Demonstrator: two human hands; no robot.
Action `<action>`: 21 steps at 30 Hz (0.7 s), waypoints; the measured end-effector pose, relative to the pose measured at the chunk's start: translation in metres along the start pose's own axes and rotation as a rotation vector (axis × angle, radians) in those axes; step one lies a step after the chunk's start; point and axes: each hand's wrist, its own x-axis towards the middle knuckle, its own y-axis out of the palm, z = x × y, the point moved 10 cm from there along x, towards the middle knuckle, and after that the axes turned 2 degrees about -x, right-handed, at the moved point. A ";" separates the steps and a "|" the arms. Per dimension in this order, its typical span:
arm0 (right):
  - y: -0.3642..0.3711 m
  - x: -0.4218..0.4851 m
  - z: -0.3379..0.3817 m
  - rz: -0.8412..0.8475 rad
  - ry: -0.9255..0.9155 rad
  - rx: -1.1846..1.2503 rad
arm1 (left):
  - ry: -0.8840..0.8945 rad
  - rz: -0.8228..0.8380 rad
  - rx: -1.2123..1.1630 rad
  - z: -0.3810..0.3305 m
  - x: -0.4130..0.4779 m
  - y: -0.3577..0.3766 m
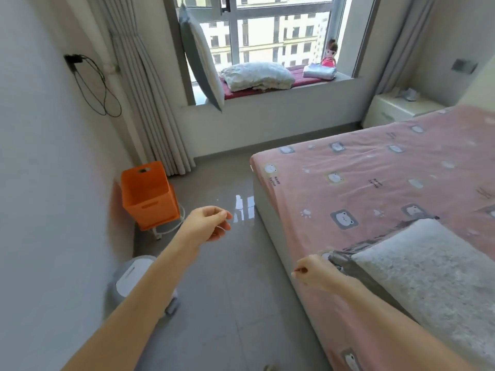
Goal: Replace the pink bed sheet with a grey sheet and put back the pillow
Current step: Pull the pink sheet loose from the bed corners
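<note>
Left hand (207, 223): fingers loosely curled in mid-air, 7 o'clock of centre, holding nothing. Right hand (314, 271): fist closed on the corner of one grey fleecy pillow (434, 279), 4 o'clock, lying on the pink bear-print bed sheet (375, 183). Window ledge, 12 o'clock: one upright grey cushion (201, 57), one folded pale grey fabric stack (320, 72). One open orange plastic bin (150, 199), 9 o'clock; its bottom is not visible.

Pink sheet (375, 183) cut off right, nightstand (396, 108) partly behind it
</note>
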 end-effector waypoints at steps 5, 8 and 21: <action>-0.060 0.128 -0.025 -0.068 0.087 0.090 | 0.006 0.050 -0.045 -0.030 0.137 0.000; -0.092 0.216 -0.042 -0.091 0.104 0.106 | -0.014 0.062 -0.065 -0.045 0.220 -0.007; -0.174 0.566 -0.039 -0.020 0.196 0.074 | -0.121 0.058 -0.155 -0.060 0.556 -0.064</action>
